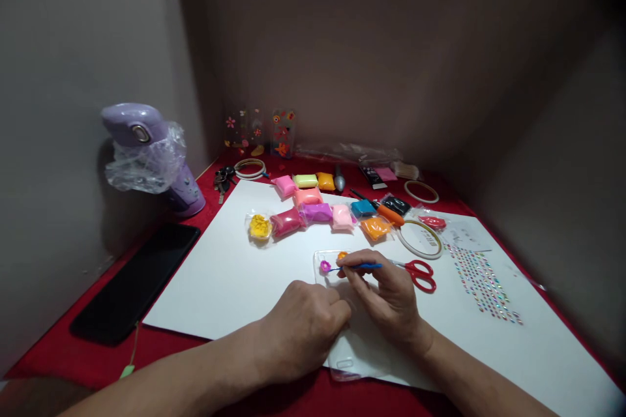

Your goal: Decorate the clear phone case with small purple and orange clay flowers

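Note:
A clear phone case (pixel 345 363) lies on the white sheet near the front edge, partly covered by both hands. My left hand (pixel 308 322) is closed over the left side of the case, its fingertips hidden. Between the thumb and fingers of my right hand (pixel 386 296) is a thin blue clay modelling tool (pixel 366 266). Its tip points left and meets a small magenta clay flower (pixel 325 266) near the top of the case. Just behind my right fingertips sits an orange clay flower (pixel 342 255). Red-handled scissors (pixel 421 275) lie right of that hand.
Bagged clay in several colours, including a yellow pack (pixel 260 227), spreads behind the case. A hoop (pixel 420 239) and gem stickers (pixel 484 283) lie right. A black phone (pixel 137 283) and purple bottle (pixel 186 189) stand left on the red cloth (pixel 59 355).

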A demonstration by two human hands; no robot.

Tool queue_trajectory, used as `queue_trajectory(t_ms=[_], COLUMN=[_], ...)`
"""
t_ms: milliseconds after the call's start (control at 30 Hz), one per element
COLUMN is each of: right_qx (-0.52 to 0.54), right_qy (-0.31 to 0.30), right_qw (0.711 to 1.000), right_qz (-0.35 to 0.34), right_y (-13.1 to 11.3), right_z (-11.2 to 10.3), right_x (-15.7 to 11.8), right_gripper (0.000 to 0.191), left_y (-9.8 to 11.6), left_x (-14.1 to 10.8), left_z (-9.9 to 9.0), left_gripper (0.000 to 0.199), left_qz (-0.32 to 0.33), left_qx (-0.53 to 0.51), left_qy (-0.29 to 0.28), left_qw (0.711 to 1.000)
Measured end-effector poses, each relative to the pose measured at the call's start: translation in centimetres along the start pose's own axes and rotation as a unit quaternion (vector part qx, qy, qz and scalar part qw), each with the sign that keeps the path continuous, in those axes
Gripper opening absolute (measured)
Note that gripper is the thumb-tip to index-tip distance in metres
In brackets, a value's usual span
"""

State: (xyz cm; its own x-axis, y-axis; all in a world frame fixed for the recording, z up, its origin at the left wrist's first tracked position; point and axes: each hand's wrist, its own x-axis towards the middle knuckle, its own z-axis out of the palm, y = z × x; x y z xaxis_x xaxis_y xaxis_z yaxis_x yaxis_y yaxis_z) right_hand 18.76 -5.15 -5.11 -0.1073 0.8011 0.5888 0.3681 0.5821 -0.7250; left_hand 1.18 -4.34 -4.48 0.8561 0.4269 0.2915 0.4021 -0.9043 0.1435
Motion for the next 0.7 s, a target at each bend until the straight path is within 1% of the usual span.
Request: queue_trajectory(t_ms=[367, 533, 700], right_qx=[-0.031, -0.022, -0.023], right_qy=[0.004, -0.001, 0.005], right_qw=[1.0, 1.0, 1.0], right_qz=[0.002, 0.005, -0.005], right_y=[-0.04, 0.1, 0.05], right_z=[0.03, 0.05, -0.02], right_x=[-0.05, -0.16, -0.13], right_gripper=[0.021, 0.024, 0.022], left_y=[-0.05, 0.0, 0.09], left_x=[0.06, 0.05, 0.02], left_z=[-0.01, -0.02, -0.09], left_gripper=[0.008, 0.008, 0.008], left_qz=[-0.001, -0.002, -0.002], left_qx=[0.003, 0.004, -0.001], left_qy=[-0.003, -0.003, -0.005], left_qw=[1.0, 1.0, 1.0])
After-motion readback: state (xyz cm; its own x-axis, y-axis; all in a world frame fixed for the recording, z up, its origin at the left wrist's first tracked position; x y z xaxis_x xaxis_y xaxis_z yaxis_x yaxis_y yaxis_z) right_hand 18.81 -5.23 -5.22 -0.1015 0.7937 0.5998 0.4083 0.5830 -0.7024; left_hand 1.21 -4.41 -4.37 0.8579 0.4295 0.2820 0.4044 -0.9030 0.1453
